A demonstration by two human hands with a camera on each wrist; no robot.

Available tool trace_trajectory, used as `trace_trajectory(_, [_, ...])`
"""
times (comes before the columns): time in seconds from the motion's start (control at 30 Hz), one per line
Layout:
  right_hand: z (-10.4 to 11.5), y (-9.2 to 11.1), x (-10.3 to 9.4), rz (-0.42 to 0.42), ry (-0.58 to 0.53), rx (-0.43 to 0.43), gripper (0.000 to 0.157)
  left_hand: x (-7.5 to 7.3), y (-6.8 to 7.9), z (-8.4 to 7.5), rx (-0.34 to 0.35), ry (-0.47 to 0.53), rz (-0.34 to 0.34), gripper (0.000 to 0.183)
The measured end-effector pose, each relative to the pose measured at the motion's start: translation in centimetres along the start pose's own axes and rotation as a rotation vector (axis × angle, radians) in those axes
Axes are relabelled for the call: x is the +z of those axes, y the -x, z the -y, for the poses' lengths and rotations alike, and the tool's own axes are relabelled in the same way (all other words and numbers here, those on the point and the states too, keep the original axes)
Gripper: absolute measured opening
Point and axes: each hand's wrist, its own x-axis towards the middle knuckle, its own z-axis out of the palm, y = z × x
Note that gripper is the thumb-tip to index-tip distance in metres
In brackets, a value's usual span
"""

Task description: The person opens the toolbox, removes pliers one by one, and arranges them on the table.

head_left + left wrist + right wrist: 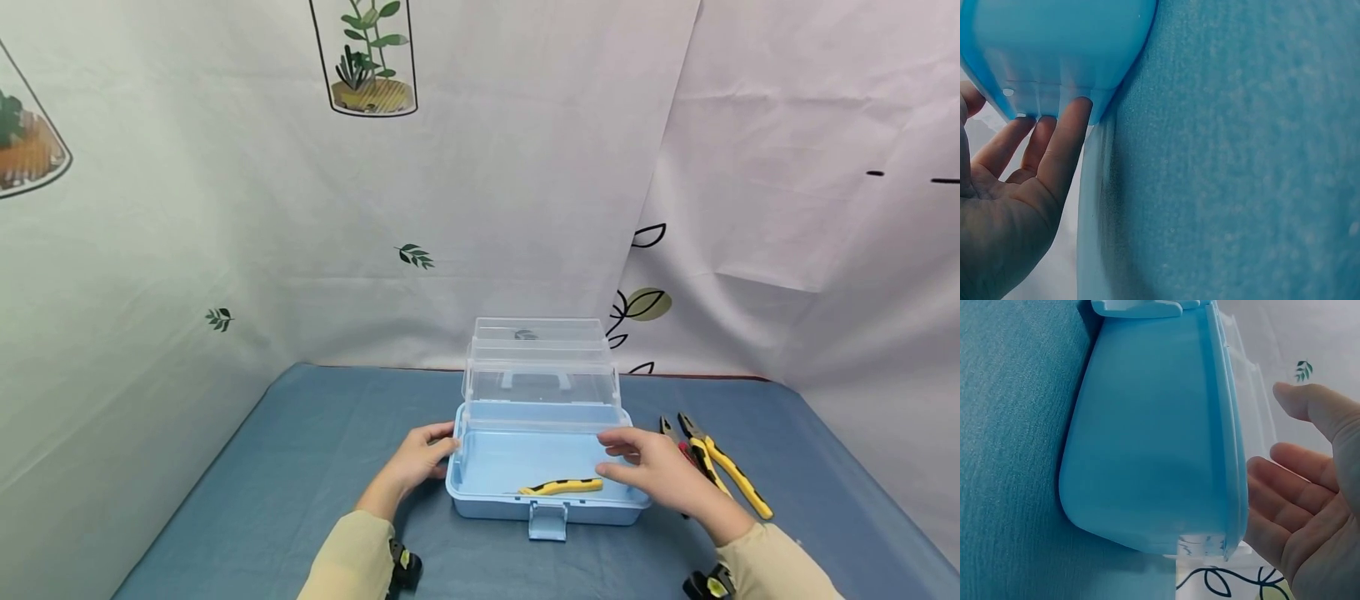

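Note:
A light-blue plastic toolbox [495, 507] stands on the table with its clear lid [540, 379] raised at the back. Inside, along the front wall, lies a tool with a yellow-and-black handle [570, 486]; its lower edge is hidden by that wall. My left hand [420, 460] holds the toolbox's left side, the thumb at the rim and the fingertips [1075, 112] against the outer wall. Over the right rim hovers my right hand [652, 468], fingers loosely bent and nothing between them. In the right wrist view its palm [1319, 537] faces the toolbox's side.
Right of the toolbox lie pliers with yellow-and-black handles [738, 479], beside a second tool [666, 428] with a red part, half covered by my right hand and arm. A latch [547, 523] hangs down at the toolbox's front. Patterned cloth [510, 208] hangs behind the blue-covered table [337, 442].

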Motion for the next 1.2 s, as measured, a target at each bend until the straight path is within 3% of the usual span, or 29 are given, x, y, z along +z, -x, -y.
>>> trace_trajectory(0.57, [-0.2,-1.3,1.0,0.069,0.029,-0.09,0.054,0.0,-0.4,-0.2,-0.012,-0.004,-0.002,0.052])
trace_trajectory(1.03, [-0.1,-1.9,2.4,0.111,0.021,-0.047,0.055,-0.1,0.2,0.1,-0.001,-0.012,-0.003,0.052])
trace_trajectory(1.2, [-0.1,-2.0,2.7,0.132,0.103,-0.05,0.057,0.0,0.2,0.1,0.004,0.005,0.011,0.053])
